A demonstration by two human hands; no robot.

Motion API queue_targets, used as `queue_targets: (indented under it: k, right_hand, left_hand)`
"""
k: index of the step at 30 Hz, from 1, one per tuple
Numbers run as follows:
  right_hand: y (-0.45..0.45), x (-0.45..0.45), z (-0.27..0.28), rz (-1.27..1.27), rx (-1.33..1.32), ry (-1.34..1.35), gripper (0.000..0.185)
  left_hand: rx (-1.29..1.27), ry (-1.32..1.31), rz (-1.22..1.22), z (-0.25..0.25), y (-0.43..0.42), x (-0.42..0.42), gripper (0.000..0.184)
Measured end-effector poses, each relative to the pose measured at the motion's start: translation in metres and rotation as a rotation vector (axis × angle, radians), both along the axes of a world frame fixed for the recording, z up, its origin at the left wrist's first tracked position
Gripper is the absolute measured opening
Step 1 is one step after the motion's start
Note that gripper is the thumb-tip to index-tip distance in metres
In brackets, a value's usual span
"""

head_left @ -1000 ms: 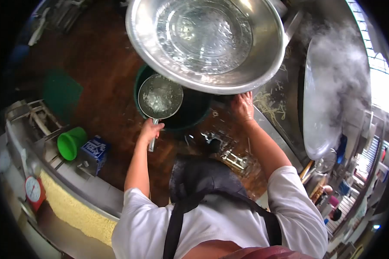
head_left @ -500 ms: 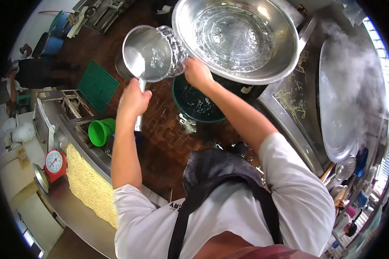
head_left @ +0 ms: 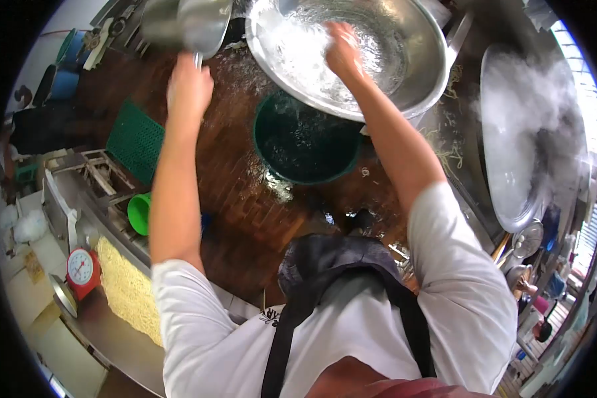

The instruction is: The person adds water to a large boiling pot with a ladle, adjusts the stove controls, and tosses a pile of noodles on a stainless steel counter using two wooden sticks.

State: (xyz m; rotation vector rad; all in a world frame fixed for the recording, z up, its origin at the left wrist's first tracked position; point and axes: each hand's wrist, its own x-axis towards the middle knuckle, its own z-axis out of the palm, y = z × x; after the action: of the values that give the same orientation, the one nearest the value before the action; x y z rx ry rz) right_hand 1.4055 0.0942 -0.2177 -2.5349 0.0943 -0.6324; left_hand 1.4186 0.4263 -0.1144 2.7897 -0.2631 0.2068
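My left hand (head_left: pixel 189 89) is closed around the handle of a metal dipper (head_left: pixel 204 26) at the top left, to the left of the big steel basin. Water splashes in the basin (head_left: pixel 418 86). Over its inside is my right hand (head_left: pixel 343 50), blurred, its fingers hard to make out. Below the basin stands a dark green tub (head_left: pixel 305 142) with water in it.
Steam rises from a large round pan (head_left: pixel 511 159) at the right. Noodle-like strands lie beside it. At the left are a green mat (head_left: pixel 134 140), a green bucket (head_left: pixel 139 213), a red scale (head_left: pixel 83 268) and yellow noodles (head_left: pixel 129 292) on a counter. The brick floor is wet.
The dipper has gone from the tub up and left past the basin, spilling water on the way. My right hand has moved from the basin's outer edge to over its inside, where the water now splashes.
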Motion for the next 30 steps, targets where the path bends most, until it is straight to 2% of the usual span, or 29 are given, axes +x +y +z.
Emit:
queue_targets:
  k: [1, 2, 3, 4, 6, 9, 10, 11, 12, 15, 17, 18, 20, 24, 26, 30]
  right_hand:
    - [-0.038, -0.033, -0.03, 0.0, -0.079, -0.29, 0.055]
    - [-0.061, -0.084, -0.013, -0.038, -0.133, -0.357, 0.054]
    - [-0.075, -0.126, -0.03, -0.178, 0.499, -0.31, 0.05]
    - [-0.104, -0.167, -0.041, -0.268, 0.055, -0.278, 0.046]
    - [-0.133, -0.23, -0.068, -0.476, -0.039, -0.067, 0.037]
    - [-0.151, -0.266, -0.099, -0.076, -0.189, 0.091, 0.039]
    - [-0.137, -0.262, -0.085, -0.082, -0.172, 0.331, 0.041]
    - [-0.14, -0.262, -0.093, 0.003, -0.249, 0.33, 0.041]
    - [-0.144, -0.263, -0.103, 0.09, -0.323, 0.331, 0.042]
    - [-0.141, -0.256, -0.105, 0.078, -0.37, 0.324, 0.038]
    - [-0.141, -0.257, -0.109, 0.065, -0.351, 0.362, 0.039]
    - [-0.144, -0.258, -0.11, 0.053, -0.346, 0.381, 0.039]
    - [-0.151, -0.264, -0.126, 0.014, -0.341, 0.377, 0.034]
    - [-0.15, -0.256, -0.11, 0.041, -0.284, 0.43, 0.041]
    - [-0.151, -0.257, -0.111, 0.036, -0.267, 0.458, 0.044]
    - [-0.155, -0.255, -0.11, 0.053, -0.238, 0.475, 0.045]
  left_hand:
    - [-0.134, 0.025, 0.054, -0.027, 0.006, -0.019, 0.047]
    - [-0.208, 0.1, 0.145, -0.065, 0.014, -0.038, 0.053]
    - [-0.365, 0.159, 0.172, -0.092, 0.016, -0.062, 0.052]
    - [-0.404, 0.234, 0.228, -0.132, 0.02, -0.083, 0.053]
    - [-0.486, 0.421, 0.307, -0.181, 0.009, -0.128, 0.049]
    - [-0.428, 0.658, 0.26, -0.235, -0.022, -0.169, 0.05]
    - [-0.362, 0.7, 0.239, -0.248, -0.035, -0.173, 0.052]
    - [-0.306, 0.787, 0.216, -0.264, -0.047, -0.175, 0.056]
    - [-0.361, 0.953, 0.221, -0.311, -0.055, -0.175, 0.055]
    - [-0.162, 0.986, 0.115, -0.358, -0.092, -0.166, 0.052]
    - [-0.031, 1.072, 0.116, -0.418, -0.115, -0.157, 0.049]
    - [0.234, 1.031, -0.122, -0.481, -0.114, -0.161, 0.047]
    - [0.769, 0.751, -0.589, -0.6, -0.113, -0.166, 0.043]
    - [0.392, 0.935, -0.147, -0.574, -0.17, -0.127, 0.041]
    - [0.359, 0.982, -0.119, -0.581, -0.194, -0.12, 0.04]
    - [0.36, 1.053, -0.227, -0.613, -0.214, -0.131, 0.039]
